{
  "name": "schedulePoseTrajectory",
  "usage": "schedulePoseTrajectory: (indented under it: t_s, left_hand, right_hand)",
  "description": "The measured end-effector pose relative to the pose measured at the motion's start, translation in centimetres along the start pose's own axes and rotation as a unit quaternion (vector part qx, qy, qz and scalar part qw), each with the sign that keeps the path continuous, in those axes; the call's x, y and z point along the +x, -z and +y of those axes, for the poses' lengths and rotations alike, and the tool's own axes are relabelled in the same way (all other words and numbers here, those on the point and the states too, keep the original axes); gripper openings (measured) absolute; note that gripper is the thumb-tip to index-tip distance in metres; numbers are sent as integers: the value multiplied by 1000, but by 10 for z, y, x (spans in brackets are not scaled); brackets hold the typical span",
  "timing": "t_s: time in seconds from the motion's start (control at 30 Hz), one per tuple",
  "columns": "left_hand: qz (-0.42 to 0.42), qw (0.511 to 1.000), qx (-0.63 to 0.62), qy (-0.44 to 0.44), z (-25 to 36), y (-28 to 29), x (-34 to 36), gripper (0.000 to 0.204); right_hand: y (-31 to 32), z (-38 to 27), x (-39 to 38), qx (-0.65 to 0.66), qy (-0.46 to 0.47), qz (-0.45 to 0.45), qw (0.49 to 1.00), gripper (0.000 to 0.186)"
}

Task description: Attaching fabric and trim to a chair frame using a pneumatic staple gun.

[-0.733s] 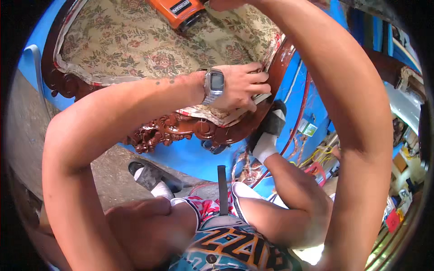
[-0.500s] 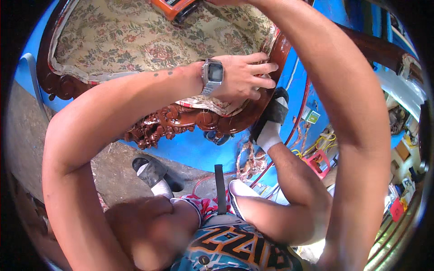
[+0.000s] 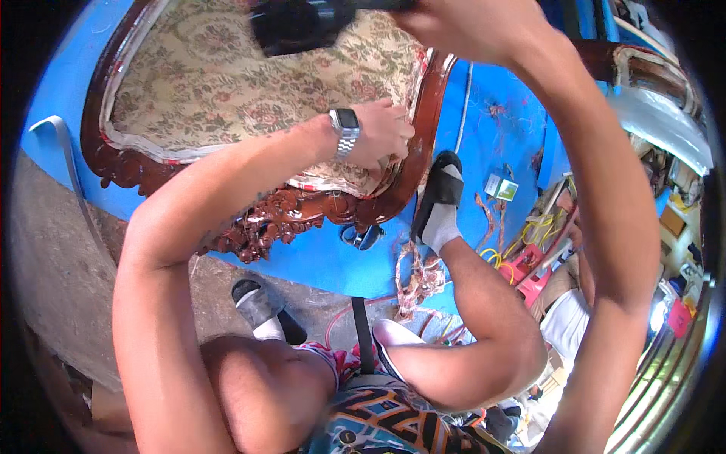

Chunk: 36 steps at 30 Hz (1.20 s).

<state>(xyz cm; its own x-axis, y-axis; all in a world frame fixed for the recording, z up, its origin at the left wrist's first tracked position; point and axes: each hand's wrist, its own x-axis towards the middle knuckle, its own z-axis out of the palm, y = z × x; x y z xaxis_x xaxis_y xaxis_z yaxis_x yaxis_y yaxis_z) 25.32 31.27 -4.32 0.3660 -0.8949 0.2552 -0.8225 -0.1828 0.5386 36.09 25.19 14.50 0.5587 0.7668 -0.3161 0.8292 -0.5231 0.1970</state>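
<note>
An upholstered furniture panel (image 3: 215, 87) with flowered beige fabric lies before me, edged by a glossy carved brown wood frame (image 3: 431, 113). My left hand (image 3: 378, 135), with a watch at the wrist, rests on the fabric's right edge beside the frame. Its fingers are apart and slightly bent; the thumb side is partly hidden. Over the panel's top part, my right hand (image 3: 473, 26) grips a dark, motion-blurred power tool (image 3: 299, 26) that looks like a staple gun. The upper edge of the picture cuts off part of the tool and the fingers.
Blue sheeting (image 3: 302, 265) lies under the panel. My sandalled foot (image 3: 442, 193) is close to the frame's right side. A small box (image 3: 501, 187), yellow cord (image 3: 537, 227) and fabric scraps (image 3: 416, 280) lie to the right. Part of another person (image 3: 567, 303) shows behind my right forearm.
The tool has turned: its orange side showed before, and now its dark end does. My right hand has come lower into view. The left hand stays at the fabric's edge, fingers more bent.
</note>
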Motion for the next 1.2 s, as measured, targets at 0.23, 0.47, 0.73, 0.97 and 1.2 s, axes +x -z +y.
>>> schedulePoseTrajectory:
  t_s: [0.23, 0.47, 0.73, 0.97, 1.2]
  left_hand:
    - [-62, 997, -40, -12, 16, 20, 17, 30]
    - [108, 993, -27, 37, 0, 4, 4, 82]
    - [26, 986, -98, 133, -13, -19, -18, 27]
    - [-108, 967, -98, 208, 2, -28, -6, 14]
    - [-28, 969, -105, 223, 12, -50, -19, 12]
  right_hand:
    - [38, -12, -179, 98, -169, 18, 980, 27]
    - [-16, -136, -275, 431, -515, -43, 740, 34]
    - [22, -160, -204, 698, -630, 47, 337, 57]
    - [-100, -178, -263, 526, -381, -5, 760, 70]
    - [-115, -197, -261, 481, -382, -54, 788, 63]
